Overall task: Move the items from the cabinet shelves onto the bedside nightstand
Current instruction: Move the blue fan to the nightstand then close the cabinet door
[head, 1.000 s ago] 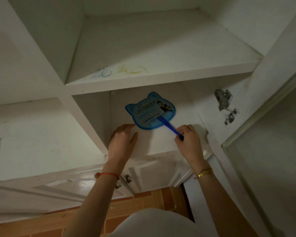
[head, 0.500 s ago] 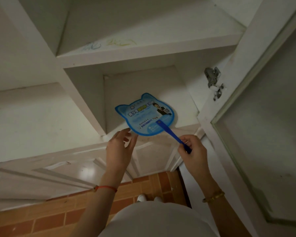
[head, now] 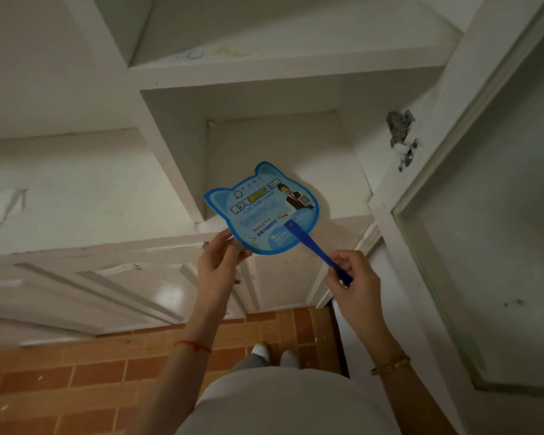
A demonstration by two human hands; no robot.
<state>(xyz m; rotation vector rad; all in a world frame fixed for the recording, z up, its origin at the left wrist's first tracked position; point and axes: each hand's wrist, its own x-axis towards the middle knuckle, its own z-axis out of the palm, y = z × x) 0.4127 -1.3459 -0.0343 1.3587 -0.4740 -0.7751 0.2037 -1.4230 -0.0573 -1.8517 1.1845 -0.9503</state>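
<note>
Lifted off the shelf since the earlier frame, the fan (head: 261, 208) now hangs in the air in front of the cabinet (head: 157, 98). Below the fan, the left hand (head: 219, 265) pinches its lower edge, and the right hand (head: 354, 282) grips its blue handle (head: 314, 249) with curled fingers (head: 343, 262).

Domestic premises, a room in a home. Evidence: built-in white painted cabinet (head: 176, 171) with open shelves (head: 283, 70), crayon scribbles (head: 195, 54) on one shelf, panelled lower doors (head: 113, 290), a glazed door (head: 490, 246) on a metal hinge (head: 399, 133), and a terracotta tiled floor (head: 76, 378).
</note>
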